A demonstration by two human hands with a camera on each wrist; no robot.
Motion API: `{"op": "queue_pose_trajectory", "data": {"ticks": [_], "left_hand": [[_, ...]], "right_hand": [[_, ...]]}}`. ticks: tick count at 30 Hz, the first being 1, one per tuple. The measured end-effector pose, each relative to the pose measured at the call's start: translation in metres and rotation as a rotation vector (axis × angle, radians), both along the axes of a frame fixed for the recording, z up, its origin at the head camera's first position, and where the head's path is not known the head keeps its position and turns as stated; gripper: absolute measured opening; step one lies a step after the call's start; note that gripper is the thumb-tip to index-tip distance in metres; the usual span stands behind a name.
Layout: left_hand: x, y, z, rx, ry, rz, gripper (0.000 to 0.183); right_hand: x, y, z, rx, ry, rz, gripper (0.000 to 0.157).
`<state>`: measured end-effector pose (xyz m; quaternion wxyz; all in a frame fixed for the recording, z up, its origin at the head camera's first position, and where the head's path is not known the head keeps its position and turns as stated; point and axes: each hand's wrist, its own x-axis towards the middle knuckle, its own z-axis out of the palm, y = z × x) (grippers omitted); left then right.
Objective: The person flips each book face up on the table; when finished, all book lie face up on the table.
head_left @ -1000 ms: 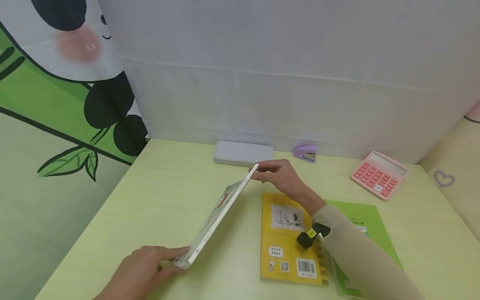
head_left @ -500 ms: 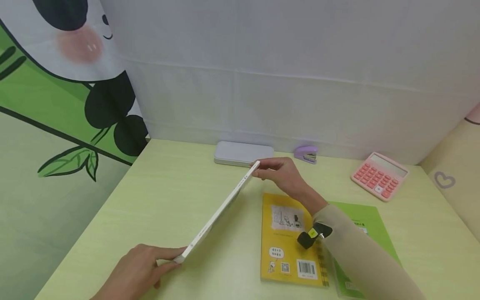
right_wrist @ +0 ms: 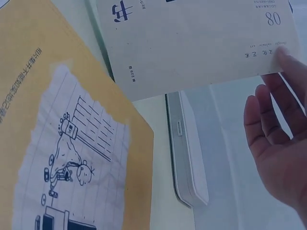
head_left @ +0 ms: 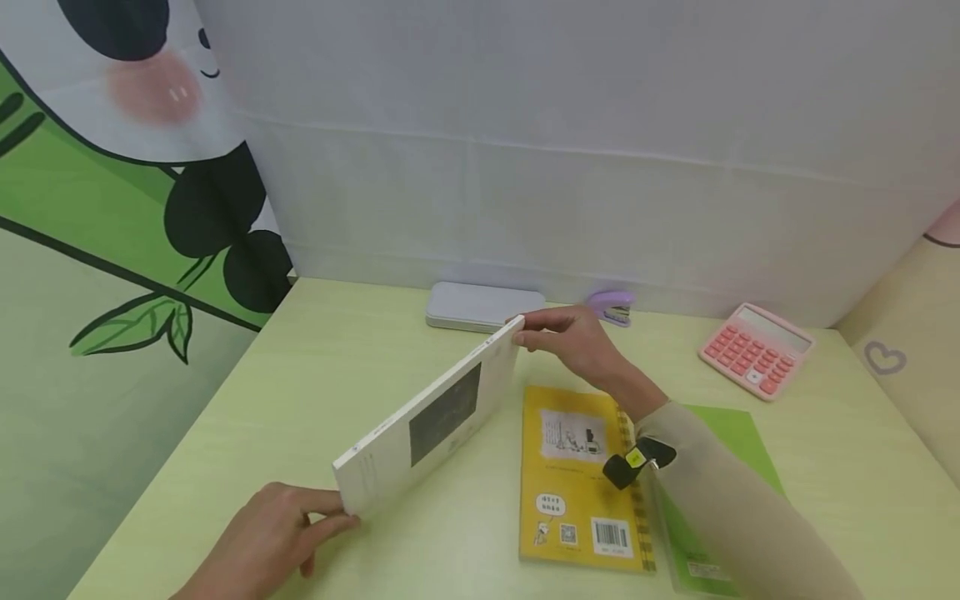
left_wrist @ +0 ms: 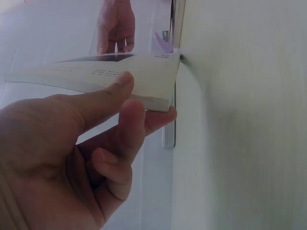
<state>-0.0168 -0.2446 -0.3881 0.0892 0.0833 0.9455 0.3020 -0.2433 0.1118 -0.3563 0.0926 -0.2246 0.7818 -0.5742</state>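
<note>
A thin white book [head_left: 491, 400] with a dark picture on its cover stands tilted on its long edge, spine upward, over the left-middle of the table. My left hand [head_left: 266, 537] pinches its near end between thumb and fingers; in the left wrist view the thumb lies on the cover of the book [left_wrist: 148, 79]. At the far upper corner, my right hand [head_left: 573, 342] pinches the book between thumb and fingers. In the right wrist view, printed characters show on the white cover [right_wrist: 192, 52]. Just right of the book lies a yellow spiral-bound book [head_left: 547, 479], back cover up.
A green book [head_left: 720, 450] lies partly under my right sleeve. Along the back stand a pale grey case [head_left: 480, 304] and a purple stapler [head_left: 611, 302]. A pink calculator [head_left: 757, 350] lies at the back right. White cloth hangs behind the table [head_left: 300, 375].
The white book has turned about its length, so its dark-pictured cover now faces me instead of its green-and-red side. Its near end has shifted left, and my left hand slightly with it.
</note>
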Motion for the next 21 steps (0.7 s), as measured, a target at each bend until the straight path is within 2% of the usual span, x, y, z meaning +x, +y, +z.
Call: {"op": "queue_pose_trajectory", "data": {"ticks": [10, 15, 18, 21], "left_hand": [[-0.005, 0.004, 0.006, -0.039, -0.052, 0.091, 0.009], [-0.006, 0.008, 0.01, -0.041, -0.045, 0.19, 0.013], [-0.006, 0.008, 0.014, -0.028, -0.04, 0.246, 0.02], [-0.005, 0.007, 0.016, -0.001, -0.003, 0.279, 0.035]], "right_hand": [[0.003, 0.008, 0.005, 0.069, -0.012, -0.005, 0.033], [0.004, 0.008, 0.009, 0.082, -0.004, -0.004, 0.033], [0.004, 0.007, 0.012, 0.06, -0.001, -0.001, 0.032], [0.005, 0.006, 0.016, 0.042, 0.001, -0.005, 0.032]]}}
